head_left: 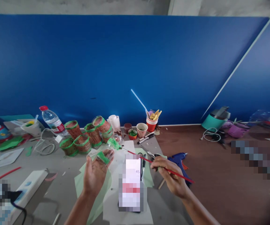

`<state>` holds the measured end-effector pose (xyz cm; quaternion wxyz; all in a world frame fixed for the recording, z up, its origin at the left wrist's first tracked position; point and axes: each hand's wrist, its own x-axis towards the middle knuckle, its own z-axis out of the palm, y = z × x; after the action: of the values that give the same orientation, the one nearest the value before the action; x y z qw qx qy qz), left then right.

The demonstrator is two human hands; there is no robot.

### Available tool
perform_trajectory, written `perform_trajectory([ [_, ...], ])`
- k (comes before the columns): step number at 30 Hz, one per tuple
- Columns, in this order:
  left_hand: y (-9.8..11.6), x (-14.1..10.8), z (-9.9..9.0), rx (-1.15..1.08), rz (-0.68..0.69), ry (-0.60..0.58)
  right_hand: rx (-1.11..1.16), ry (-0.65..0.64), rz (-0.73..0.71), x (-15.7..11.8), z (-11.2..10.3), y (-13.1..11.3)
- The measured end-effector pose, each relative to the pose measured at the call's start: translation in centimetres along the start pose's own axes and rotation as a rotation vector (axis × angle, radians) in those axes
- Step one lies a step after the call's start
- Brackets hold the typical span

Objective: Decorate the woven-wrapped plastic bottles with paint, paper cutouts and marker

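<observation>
My left hand (97, 170) is turned palm up, with its fingers around a clear plastic cup-like piece. Bright green paint (113, 143) coats the piece's far end, and a green band (103, 157) shows near my fingers. How far the clear walls reach is hard to make out. My right hand (169, 173) pinches a thin red paintbrush (177, 173), its bristle end pointing left against or close to the green far end. Several brown-painted containers with green rims (82, 143) stand beyond my left hand. A small cup of green paint (132, 134) sits past the brush tip.
A phone (133, 184) lies on white paper between my arms. Beside the right hand are a blue glue gun (178, 161) and scissors (151, 154). A water bottle (52, 120), a paper cup (142, 129) and a red cup of utensils (151, 125) line the back.
</observation>
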<state>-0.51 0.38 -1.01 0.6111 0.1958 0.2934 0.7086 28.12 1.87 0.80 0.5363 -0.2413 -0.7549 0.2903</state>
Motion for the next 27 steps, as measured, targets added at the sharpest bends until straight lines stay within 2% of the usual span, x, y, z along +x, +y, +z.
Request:
perform_trajectory([
  [4,0.0,-0.2,0.3,-0.034,-0.062,0.000,0.039,0.014,0.027,0.0,0.2,0.0],
  [8,0.3,-0.4,0.4,-0.104,-0.125,-0.054,0.027,0.000,0.049,-0.1,0.6,0.0],
  [17,0.8,0.2,-0.9,-0.280,-0.111,-0.175,0.033,0.006,0.041,0.0,0.4,-0.2],
  [22,0.6,0.1,-1.1,-0.325,-0.152,-0.154,0.051,-0.053,0.048,-0.1,0.6,-0.1],
  [27,0.8,0.3,-1.5,-0.353,-0.092,-0.136,0.039,-0.018,0.076,-0.1,0.3,0.4],
])
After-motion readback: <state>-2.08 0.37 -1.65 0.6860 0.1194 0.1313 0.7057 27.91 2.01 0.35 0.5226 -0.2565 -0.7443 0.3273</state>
